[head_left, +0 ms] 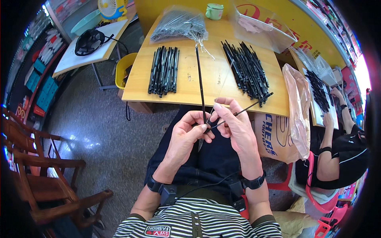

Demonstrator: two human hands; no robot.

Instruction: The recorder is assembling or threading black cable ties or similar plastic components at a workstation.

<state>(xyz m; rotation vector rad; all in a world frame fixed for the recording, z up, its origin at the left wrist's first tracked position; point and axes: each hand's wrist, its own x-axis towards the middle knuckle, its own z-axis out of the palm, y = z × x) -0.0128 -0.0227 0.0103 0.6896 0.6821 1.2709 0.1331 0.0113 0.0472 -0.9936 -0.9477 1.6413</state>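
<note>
Black and slim, two rods meet low at your fingertips, above your lap and just off the near edge of the table [137, 88]. Your left hand [186, 133] has its thumb and fingers closed around the foot of the upright rod [200, 81]. That one runs nearly straight up the view, leaning a little left at the top, with its upper end near the white ties [204, 50] of the clear bag [178, 27]. It looks smooth and dark, with a faint sheen, and a bit thicker toward your hand than at its tip.

Your right hand [239, 129] pinches the slanting rod [249, 107] narrowly between thumb and fingers. This one looks thinner and matt, and it slopes up to your right. Past your fingers it shows a small dark bump, and its far end has a little knob by the near corner of the loose pile [246, 71]; you can't tell whether it touches there. Where the two rods come together, your fingers hide the joint, so how they fit is unclear.

To the left of the upright rod lies the bundle [164, 71], its black pieces roughly side by side and glossier, with pale glints along them. The pile's pieces cross at slants.
</note>
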